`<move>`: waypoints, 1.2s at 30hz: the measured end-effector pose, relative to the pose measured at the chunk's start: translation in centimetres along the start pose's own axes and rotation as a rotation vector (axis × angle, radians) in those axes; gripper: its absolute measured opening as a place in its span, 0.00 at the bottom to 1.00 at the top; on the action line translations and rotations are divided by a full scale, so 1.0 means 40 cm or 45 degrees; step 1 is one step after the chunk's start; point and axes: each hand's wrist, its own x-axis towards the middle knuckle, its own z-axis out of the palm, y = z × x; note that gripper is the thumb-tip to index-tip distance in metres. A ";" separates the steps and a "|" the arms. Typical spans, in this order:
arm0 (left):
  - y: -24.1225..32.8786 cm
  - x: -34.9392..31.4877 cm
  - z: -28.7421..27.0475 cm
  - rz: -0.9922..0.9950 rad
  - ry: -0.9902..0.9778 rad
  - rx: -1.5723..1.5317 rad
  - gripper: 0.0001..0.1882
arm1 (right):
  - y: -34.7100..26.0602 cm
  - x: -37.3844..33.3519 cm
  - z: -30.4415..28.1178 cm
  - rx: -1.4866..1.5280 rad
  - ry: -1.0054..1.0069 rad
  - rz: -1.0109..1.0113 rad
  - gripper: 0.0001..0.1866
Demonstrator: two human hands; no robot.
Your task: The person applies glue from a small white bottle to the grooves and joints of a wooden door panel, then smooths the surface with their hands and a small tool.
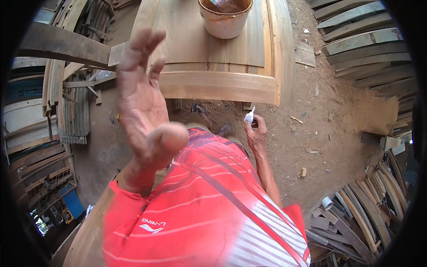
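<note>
a small white squeeze tube point(249, 116) stands nozzle-up, gripped in the right hand point(256, 134) near the door's edge.

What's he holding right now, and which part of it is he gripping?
The right hand holds a small white squeeze tube by its lower body, nozzle end sticking up out of the grip. The left hand is raised, open and empty.

Shirt point(209, 200): red, darker diagonal stripes, thin white stripes at lower right.
Small bottle point(249, 116) in right hand point(256, 133): white.
Bucket point(225, 17): cream, brown-stained rim.
Door panel point(213, 58): pale tan wood, straight grain.
Floor point(320, 133): reddish-brown dirt.
Curved planks point(364, 44): grey-brown.
Tape roll point(327, 203): white.
Crate point(73, 202): blue.
</note>
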 end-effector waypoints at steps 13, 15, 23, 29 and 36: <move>0.086 0.035 -0.033 0.450 -0.154 -0.134 0.53 | 0.056 0.003 -0.096 -0.067 0.054 0.132 0.11; 0.086 0.039 -0.039 0.433 -0.162 -0.113 0.51 | 0.026 0.038 -0.096 -0.081 0.055 0.089 0.11; 0.037 0.039 -0.060 0.333 -0.162 -0.042 0.46 | -0.054 0.173 -0.074 -0.083 -0.086 -0.065 0.12; -0.025 0.122 0.017 0.161 -0.178 0.263 0.42 | -0.100 0.299 -0.081 -0.143 -0.227 -0.230 0.11; -0.468 -0.147 0.152 -0.874 -0.181 0.844 0.38 | -0.046 0.421 -0.137 -0.038 -0.576 -0.185 0.12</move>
